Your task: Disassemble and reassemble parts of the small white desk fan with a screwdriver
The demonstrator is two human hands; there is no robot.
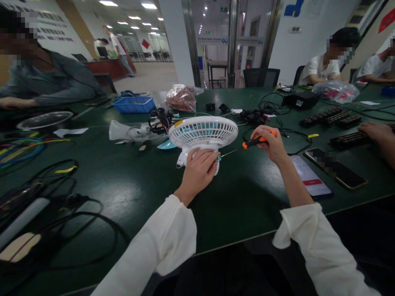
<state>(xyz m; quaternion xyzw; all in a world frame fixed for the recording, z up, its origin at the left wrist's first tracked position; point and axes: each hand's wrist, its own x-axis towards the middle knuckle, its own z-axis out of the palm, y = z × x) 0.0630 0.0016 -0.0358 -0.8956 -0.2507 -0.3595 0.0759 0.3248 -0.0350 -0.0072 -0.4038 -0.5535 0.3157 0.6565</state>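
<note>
White fan (203,133) over the dark green table (240,222), straight ahead of the wearer; grille uppermost, housing below, bluish blades showing through the slots. Left hand (200,166) clamped on the fan's housing just under the grille, fingers bent across it. Right hand (273,144) to the right of the fan, well apart from the left, fingers closed round the orange-and-black handle of a screwdriver (259,140). Shaft slants down leftward to a small teal part (219,158) at the fan's right side, beside the left fingertips. Tip appears to meet it, though too small at this range to be certain.

Left of the fan: a translucent white cone-shaped piece (119,130) on its side; a light-blue curved piece (167,144) just beside the grille. Beyond the fan, leftward: blue tray (132,106), then a clear bag (181,98) of reddish contents. Right of the fan, past the right forearm: two phones lying flat, one lit (310,174), one dark (336,168). Farther right, a co-worker's hand (378,137) on dark strips (347,139). Nearer than the fan, far left: looped black cable (115,230).
</note>
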